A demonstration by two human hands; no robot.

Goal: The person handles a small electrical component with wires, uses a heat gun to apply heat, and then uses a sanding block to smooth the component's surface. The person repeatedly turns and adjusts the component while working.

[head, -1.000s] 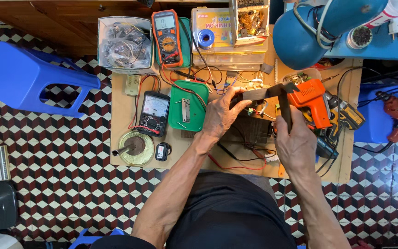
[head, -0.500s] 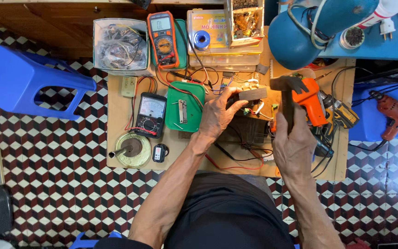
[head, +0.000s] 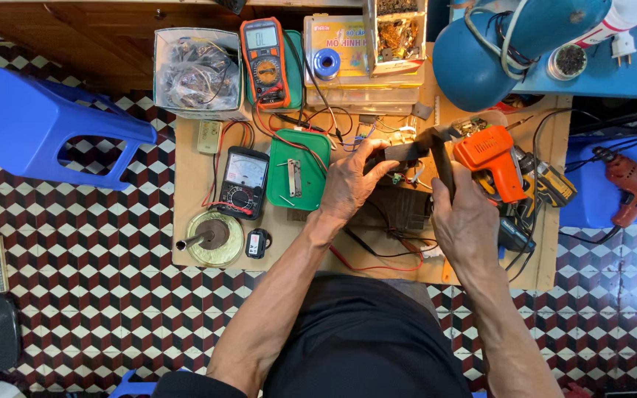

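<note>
My left hand (head: 352, 180) grips the front end of a dark pistol-shaped tool (head: 418, 147) held over a low wooden work board (head: 193, 221). My right hand (head: 467, 221) is closed around the tool's black handle. Right beside it lies an orange soldering gun (head: 489, 156). Under the hands sit tangled red and black wires and a small circuit part, mostly hidden. A green tray (head: 298, 171) with small metal parts lies just left of my left hand.
A black analog meter (head: 243, 180), an orange digital multimeter (head: 265, 63), a clear box of parts (head: 199, 68) and a round brass base (head: 211, 237) fill the board's left. A blue stool (head: 42, 125) stands left; a blue lamp (head: 506, 44) and a red drill (head: 628, 184) right.
Both hands have kept hold of the dark tool and shifted it slightly; the view has drifted a little. Nothing was picked up or put down.
</note>
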